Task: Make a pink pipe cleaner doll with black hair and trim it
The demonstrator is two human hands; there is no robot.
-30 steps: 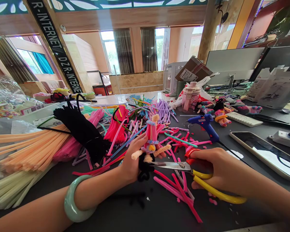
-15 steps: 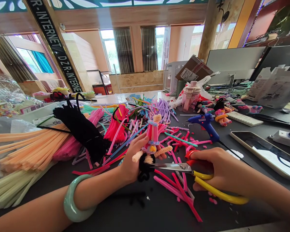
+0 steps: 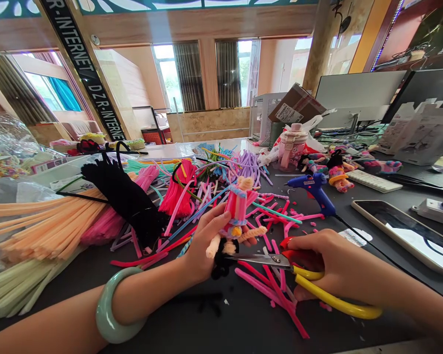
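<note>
My left hand is closed around a small pipe-cleaner doll, held upside down above the desk. The doll has a pink and red body with light blue trim, peach limbs and a black fuzzy head end pointing down. In my right hand are scissors with red and yellow handles. Their blades reach left to the black fuzzy part, where the tips are hidden. Cut pink and red pipe cleaners lie on the dark desk under the hands.
Bundles of black, peach and hot pink pipe cleaners lie to the left. At right are a blue glue gun, a phone and a keyboard. A pink bottle and finished dolls stand farther back.
The doll and my left hand have shifted slightly right and down. The scissors have dipped a little, their blades still at the black part.
</note>
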